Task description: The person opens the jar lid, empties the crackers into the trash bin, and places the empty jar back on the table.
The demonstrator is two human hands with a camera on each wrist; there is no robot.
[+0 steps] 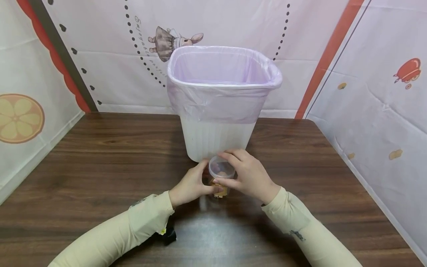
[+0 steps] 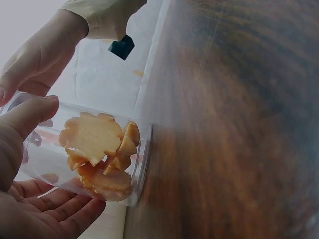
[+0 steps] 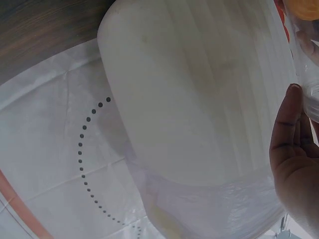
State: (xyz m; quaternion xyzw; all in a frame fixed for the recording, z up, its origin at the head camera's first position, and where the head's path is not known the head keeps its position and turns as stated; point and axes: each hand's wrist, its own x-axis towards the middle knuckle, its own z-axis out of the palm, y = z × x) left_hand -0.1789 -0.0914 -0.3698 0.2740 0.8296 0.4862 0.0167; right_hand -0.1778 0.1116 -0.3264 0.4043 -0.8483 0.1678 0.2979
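While the left hand, curled jar-wide, held the clear jar of biscuits just below the head view's centre, the right hand pinched its top; the step seemed to want a steady lower grip, base level on the worktop.

My jar was clear, uncoloured; the cookies in it were golden tan, paler on the flat faces. My sleeves were pale cream, a dark grey mark on each. Tabletop: dark brown, streaky wood grain. Bin was white, liner translucent lilac. Back cloth was pale pinkish white with black dotted curves, black hearts, a rabbit print in a grey-brown dress. Orange-red band to its right. Left I had a yellow-orange citrus slice print on white; right, small red and mustard prints.
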